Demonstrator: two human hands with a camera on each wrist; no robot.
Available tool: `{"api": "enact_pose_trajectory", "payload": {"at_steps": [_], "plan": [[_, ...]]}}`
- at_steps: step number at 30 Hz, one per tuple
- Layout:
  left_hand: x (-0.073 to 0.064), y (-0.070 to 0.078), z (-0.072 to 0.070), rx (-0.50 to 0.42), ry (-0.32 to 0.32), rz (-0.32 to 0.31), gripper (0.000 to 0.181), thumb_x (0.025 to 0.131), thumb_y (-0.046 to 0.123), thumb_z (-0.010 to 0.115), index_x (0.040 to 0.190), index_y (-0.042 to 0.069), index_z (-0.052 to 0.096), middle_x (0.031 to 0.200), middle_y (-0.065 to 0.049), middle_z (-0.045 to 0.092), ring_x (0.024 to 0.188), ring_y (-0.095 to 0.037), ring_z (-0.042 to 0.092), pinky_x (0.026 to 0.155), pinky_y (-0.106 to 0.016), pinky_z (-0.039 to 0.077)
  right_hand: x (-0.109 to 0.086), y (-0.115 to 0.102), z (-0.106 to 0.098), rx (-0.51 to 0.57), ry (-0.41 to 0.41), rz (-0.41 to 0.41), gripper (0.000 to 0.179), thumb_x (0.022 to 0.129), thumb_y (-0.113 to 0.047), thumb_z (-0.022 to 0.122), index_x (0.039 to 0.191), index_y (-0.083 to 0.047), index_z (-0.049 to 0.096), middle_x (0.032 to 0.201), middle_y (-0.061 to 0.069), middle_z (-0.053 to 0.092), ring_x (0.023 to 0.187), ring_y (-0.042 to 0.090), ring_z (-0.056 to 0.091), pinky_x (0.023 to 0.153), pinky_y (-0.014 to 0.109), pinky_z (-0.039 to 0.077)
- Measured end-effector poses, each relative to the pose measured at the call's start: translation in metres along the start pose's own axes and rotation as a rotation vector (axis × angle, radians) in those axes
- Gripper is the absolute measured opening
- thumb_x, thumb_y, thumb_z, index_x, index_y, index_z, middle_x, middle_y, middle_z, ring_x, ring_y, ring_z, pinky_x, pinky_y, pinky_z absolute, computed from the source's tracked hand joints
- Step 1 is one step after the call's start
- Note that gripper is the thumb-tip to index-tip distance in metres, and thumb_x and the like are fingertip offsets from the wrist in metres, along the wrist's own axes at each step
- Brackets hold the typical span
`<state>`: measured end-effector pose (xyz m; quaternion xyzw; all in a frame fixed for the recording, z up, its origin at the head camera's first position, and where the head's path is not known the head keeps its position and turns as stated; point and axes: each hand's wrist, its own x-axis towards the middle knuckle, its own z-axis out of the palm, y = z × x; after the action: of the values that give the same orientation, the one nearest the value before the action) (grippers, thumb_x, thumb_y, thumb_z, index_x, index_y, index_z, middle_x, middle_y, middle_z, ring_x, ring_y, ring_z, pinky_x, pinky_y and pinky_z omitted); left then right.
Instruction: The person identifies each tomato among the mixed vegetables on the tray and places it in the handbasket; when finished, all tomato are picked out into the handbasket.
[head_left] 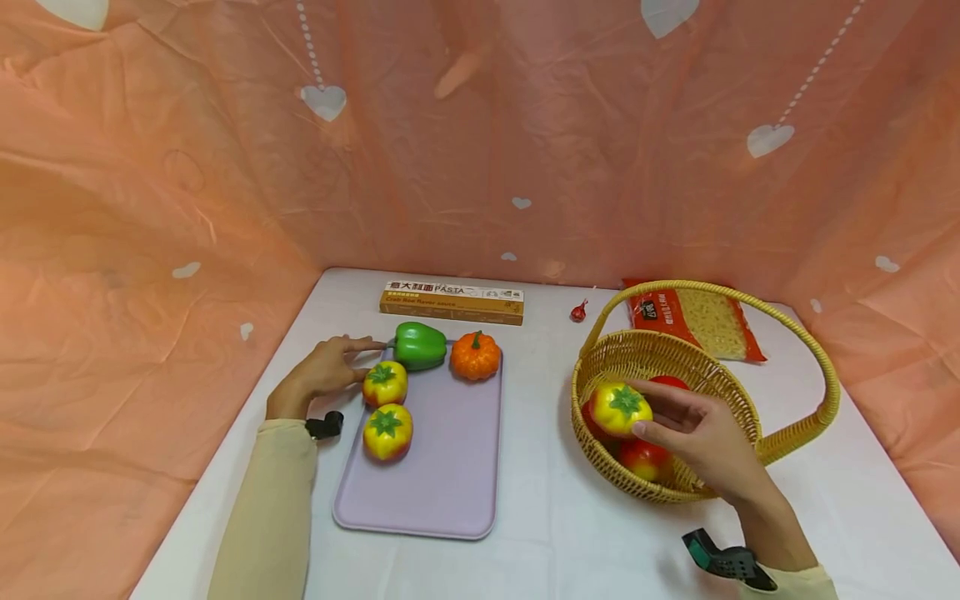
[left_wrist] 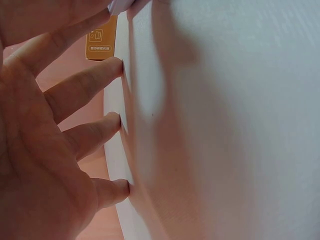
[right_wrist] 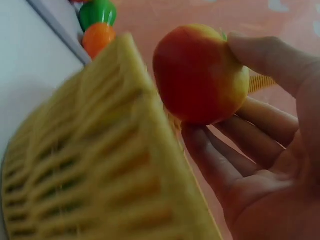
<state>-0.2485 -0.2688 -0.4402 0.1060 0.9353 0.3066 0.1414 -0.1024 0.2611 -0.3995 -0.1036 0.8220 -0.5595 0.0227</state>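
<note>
In the head view my right hand [head_left: 708, 433] pinches a yellow-red persimmon [head_left: 618, 408] with a green leafy top, over the wicker basket [head_left: 592, 458]. The right wrist view shows this persimmon [right_wrist: 200, 75] between thumb and fingertips, beside the basket wall [right_wrist: 100, 150]. My left hand [head_left: 322, 371] is at the upper left of the lilac tray [head_left: 442, 492], fingers spread. Its fingertips [left_wrist: 114, 120] rest on the white table. Close by on the tray are a green bell pepper [head_left: 420, 346] and two more persimmons, one further back [head_left: 385, 383] and one nearer [head_left: 387, 432].
An orange pumpkin [head_left: 476, 356] sits at the tray's back right corner. Behind stands a pasta box [head_left: 452, 302]. A small red wrapped item [head_left: 578, 312] lies left of the basket's tall handle [head_left: 821, 367]. Red fruits [head_left: 647, 460] fill part of the basket; a pasta bag [head_left: 705, 321] lies behind.
</note>
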Motion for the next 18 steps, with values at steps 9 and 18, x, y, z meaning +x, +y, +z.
{"api": "enact_pose_trajectory", "payload": {"at_steps": [9,18], "plan": [[0.0,0.002,-0.001,0.01,-0.012,-0.023,0.06,0.098,0.012,0.071,0.157,0.019,0.063,0.168,-0.027,0.047,0.163,-0.061,0.017,0.128,-0.081,0.016,-0.005,0.006,-0.018,-0.113,-0.119,0.144,0.049,0.1,-0.02,0.082,0.146,-0.009,0.071,0.145,0.022,0.069,0.117,0.015,0.077,0.092,0.02,0.063],[0.0,0.001,0.001,-0.017,-0.02,-0.038,0.061,0.098,0.008,0.072,0.157,0.019,0.063,0.169,-0.026,0.045,0.165,-0.059,0.014,0.128,-0.081,0.013,0.003,0.006,-0.008,-0.205,-0.078,0.109,0.052,0.097,-0.021,0.085,0.144,-0.004,0.071,0.141,0.025,0.071,0.118,0.037,0.079,0.091,0.032,0.067]]}}
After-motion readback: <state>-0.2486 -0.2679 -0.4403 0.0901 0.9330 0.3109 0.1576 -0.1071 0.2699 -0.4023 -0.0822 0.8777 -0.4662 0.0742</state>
